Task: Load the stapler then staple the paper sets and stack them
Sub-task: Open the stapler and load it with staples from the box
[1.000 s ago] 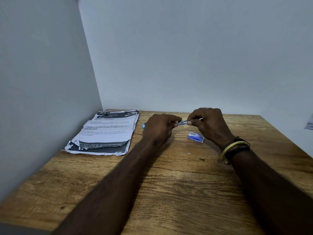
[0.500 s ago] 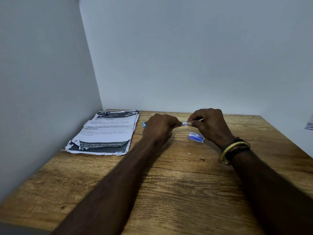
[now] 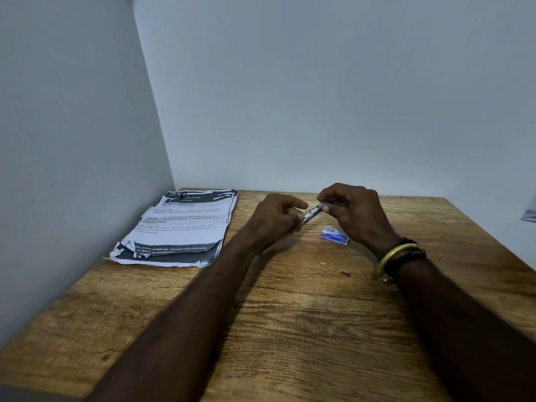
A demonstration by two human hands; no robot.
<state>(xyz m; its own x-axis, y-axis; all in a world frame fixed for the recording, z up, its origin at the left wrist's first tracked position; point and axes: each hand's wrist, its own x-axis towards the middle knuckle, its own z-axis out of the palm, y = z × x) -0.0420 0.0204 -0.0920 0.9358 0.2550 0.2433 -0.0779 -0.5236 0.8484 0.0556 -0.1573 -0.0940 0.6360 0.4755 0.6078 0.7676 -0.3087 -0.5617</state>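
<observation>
Both hands meet above the middle of the wooden table [image 3: 290, 329]. My left hand [image 3: 275, 221] grips a small stapler [image 3: 311, 213], of which only a metal part shows between the hands; its body is hidden in the fist. My right hand [image 3: 356, 216] pinches the far end of that metal part, with a thin metal piece sticking out by its fingers. A small blue and white staple box [image 3: 334, 235] lies on the table just under my right hand. A pile of printed paper sheets [image 3: 179, 227] lies flat at the back left, against the wall.
Grey walls close the table at the left and at the back. Two tiny bits [image 3: 345, 273] lie on the wood near my right wrist, which wears a gold bangle [image 3: 397, 253]. A pale object [image 3: 529, 214] shows at the right edge.
The metal part of the stapler has tilted, its right end now higher. My left index finger has lifted and stretched out. The blue bit seen left of my left hand is now hidden.
</observation>
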